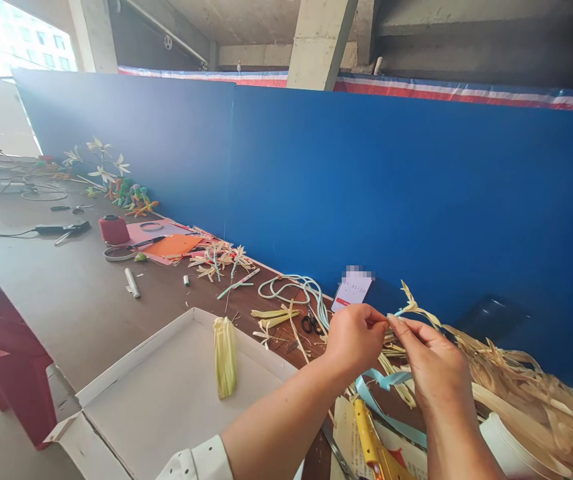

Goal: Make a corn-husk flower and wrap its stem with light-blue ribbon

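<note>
My left hand [353, 337] and my right hand [433, 363] meet above the table, both pinched on a small straw flower piece [411, 303] wound with light blue ribbon [383, 387]. The ribbon trails down from between my hands toward a yellow utility knife [371, 443]. Straw petals stick out to the upper right of my right fingertips. A heap of dry straw strips [521, 390] lies to the right of my hands.
A white cardboard tray [166, 400] holds a yellow straw bundle [225, 357]. Black scissors [311, 325], a coil of pale cord [293, 288], a white card [352, 291], orange paper [173, 245], a red spool [113, 229] and finished straw flowers [99, 163] lie along the blue partition [366, 187]. A red chair [6, 353] stands at the left.
</note>
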`<state>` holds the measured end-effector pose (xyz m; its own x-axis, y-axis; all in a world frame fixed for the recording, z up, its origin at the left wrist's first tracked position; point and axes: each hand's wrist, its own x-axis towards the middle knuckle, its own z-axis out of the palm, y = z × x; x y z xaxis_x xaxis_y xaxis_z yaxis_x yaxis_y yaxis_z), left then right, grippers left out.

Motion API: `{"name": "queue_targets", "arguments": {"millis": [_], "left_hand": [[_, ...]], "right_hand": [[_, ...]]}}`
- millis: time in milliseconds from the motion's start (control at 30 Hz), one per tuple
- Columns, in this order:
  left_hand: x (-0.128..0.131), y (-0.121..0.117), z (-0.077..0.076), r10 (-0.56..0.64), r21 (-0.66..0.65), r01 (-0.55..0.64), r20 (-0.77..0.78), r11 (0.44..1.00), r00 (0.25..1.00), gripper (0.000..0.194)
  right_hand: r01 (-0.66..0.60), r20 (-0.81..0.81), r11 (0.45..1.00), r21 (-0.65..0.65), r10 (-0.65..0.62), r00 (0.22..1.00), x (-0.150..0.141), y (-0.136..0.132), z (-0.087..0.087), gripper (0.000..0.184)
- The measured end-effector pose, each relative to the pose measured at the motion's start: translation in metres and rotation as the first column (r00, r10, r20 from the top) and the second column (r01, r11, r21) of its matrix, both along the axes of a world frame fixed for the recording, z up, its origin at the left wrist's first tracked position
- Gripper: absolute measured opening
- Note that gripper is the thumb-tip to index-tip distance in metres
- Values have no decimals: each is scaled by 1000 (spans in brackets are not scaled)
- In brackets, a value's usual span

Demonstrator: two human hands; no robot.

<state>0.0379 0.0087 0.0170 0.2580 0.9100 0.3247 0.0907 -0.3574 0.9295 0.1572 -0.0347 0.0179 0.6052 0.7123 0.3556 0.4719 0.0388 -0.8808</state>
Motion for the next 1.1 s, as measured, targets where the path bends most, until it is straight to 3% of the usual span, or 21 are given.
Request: {"name": "queue_targets", "arguments": {"millis": [200,367,600,767,867,1000,1100], "left_hand": [[3,-4,-5,145,209,-130,-58,969,988,18],[6,-8,-8,148,244,-136,-32,960,988,18],[6,-5,-4,-19,45,18,24,999,1000,23],[2,-1,0,-119,-146,126,57,981,991,27],[-1,4,1,-220,-213,242,124,947,968,28],[-3,11,1,-353,-315,433,280,844,893,31],[-5,15,1,-379,-355,505,369,786,849,32]], "right_hand": [[15,4,1000,1,-15,1000,-2,2,-2,51],[-15,-72,998,60,19,997,2,4,-7,55],[-27,-24,1000,9,27,999,8,-1,-2,51],[3,64,997,-74,2,998,5,-5,7,44],[1,104,995,-102,9,994,3,-7,11,43],[-11,107,995,-96,21,994,3,-8,12,45],[-40,73,992,-117,49,996,3,-9,11,47]]}}
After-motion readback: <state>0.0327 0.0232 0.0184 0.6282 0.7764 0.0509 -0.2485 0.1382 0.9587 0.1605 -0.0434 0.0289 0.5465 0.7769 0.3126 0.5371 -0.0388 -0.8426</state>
